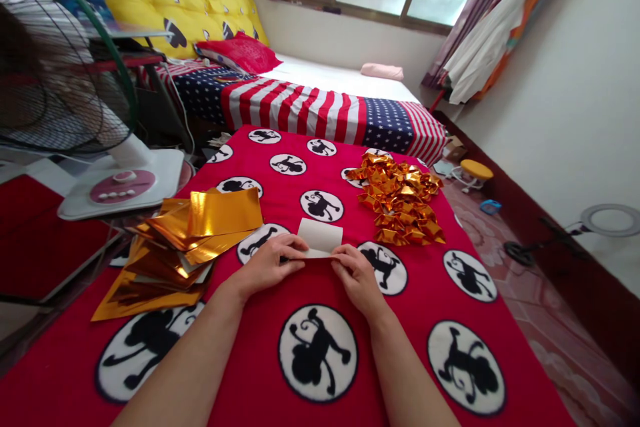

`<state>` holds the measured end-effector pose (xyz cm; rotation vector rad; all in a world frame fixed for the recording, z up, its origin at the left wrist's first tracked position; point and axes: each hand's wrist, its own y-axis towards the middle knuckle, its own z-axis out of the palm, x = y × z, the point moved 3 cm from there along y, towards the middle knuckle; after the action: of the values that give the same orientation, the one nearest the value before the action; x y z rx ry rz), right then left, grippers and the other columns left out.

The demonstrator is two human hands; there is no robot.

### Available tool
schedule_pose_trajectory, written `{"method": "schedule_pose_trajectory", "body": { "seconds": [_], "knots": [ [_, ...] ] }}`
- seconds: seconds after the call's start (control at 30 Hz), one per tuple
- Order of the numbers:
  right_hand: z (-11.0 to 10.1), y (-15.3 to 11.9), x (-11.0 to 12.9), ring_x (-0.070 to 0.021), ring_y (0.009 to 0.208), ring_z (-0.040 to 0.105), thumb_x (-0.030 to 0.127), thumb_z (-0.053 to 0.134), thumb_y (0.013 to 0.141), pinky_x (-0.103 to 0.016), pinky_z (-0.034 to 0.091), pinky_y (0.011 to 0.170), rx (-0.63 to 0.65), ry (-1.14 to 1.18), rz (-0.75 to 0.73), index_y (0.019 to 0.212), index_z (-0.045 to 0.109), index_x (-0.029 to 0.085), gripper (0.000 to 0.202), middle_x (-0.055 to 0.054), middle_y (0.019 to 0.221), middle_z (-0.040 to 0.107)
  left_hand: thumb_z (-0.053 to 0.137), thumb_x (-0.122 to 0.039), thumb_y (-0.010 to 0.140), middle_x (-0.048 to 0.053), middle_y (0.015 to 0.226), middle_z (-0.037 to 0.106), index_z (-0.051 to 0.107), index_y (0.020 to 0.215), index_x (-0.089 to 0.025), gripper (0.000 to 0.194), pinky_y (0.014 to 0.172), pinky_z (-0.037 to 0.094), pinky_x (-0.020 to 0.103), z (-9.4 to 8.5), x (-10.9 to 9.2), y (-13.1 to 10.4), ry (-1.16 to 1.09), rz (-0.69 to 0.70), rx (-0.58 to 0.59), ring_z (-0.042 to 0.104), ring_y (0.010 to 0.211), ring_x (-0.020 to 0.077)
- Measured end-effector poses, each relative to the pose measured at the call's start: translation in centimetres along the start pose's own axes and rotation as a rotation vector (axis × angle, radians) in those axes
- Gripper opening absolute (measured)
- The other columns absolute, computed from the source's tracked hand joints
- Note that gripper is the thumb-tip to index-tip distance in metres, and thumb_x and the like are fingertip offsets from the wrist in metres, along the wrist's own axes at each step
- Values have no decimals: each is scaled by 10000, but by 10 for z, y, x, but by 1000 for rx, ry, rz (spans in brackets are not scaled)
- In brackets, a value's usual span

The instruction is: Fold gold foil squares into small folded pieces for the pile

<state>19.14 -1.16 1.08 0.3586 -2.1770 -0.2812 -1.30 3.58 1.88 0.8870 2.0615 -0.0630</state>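
A small sheet of paper (pixel 320 235), pale side up, lies between my two hands at the middle of the red cloth. Its near edge is raised and bent over. My left hand (pixel 276 259) pinches that edge at the left corner. At the right corner, my right hand (pixel 356 272) has its thumb and fingers closed on the same edge. To the left sits a loose stack of shiny gold paper sheets (pixel 225 212). Folded gold paper pieces (pixel 400 197) are heaped on the right side of the cloth.
The red cloth (pixel 400 360) has white circles with black monkey figures. At left stands a fan (pixel 125 180) close to the gold stack. A bed with a striped, starred cover (pixel 300 107) is beyond the far edge. A ring light (pixel 610 220) and yellow stool (pixel 476 170) are at right.
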Motion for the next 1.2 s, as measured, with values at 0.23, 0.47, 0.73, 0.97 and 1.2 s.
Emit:
{"method": "schedule_pose_trajectory", "body": {
  "seconds": [0.23, 0.47, 0.73, 0.97, 1.2],
  "knots": [
    [2, -2, -3, -108, 556, 480, 231, 620, 803, -247, 384, 560, -191, -58, 190, 627, 550, 194, 192, 18, 695, 549, 578, -252, 869, 58, 957, 708, 727, 752, -185, 201, 838, 476, 298, 5, 4, 4, -33, -93, -116, 632, 887, 172],
    [9, -2, -1, -118, 584, 504, 249, 644, 756, -246, 362, 557, -241, -265, 287, 651, 573, 207, 133, 22, 703, 567, 695, -201, 738, 39, 865, 685, 666, 653, -175, 93, 769, 486, 292, 9, 4, 7, 70, -143, -221, 626, 802, 167],
    [9, -3, -2, -124, 583, 514, 291, 620, 785, -253, 358, 546, -280, -291, 293, 631, 575, 212, 179, 13, 699, 577, 663, -217, 769, 37, 863, 682, 683, 680, -177, 100, 760, 485, 288, 5, 6, 7, 65, -150, -201, 627, 795, 163],
    [9, -4, 2, -129, 609, 515, 268, 613, 783, -255, 347, 553, -260, -337, 317, 629, 549, 210, 177, 11, 714, 571, 652, -190, 764, 48, 853, 688, 689, 689, -170, 85, 765, 491, 296, 4, 9, 6, 55, -148, -226, 628, 802, 167],
    [6, -6, -4, -122, 575, 501, 239, 657, 759, -246, 393, 559, -209, -29, 259, 691, 610, 210, 87, 21, 709, 593, 679, -223, 756, 53, 858, 699, 709, 720, -182, 63, 786, 489, 312, 3, 12, 5, -32, -136, -208, 622, 815, 176]
  ]
}}
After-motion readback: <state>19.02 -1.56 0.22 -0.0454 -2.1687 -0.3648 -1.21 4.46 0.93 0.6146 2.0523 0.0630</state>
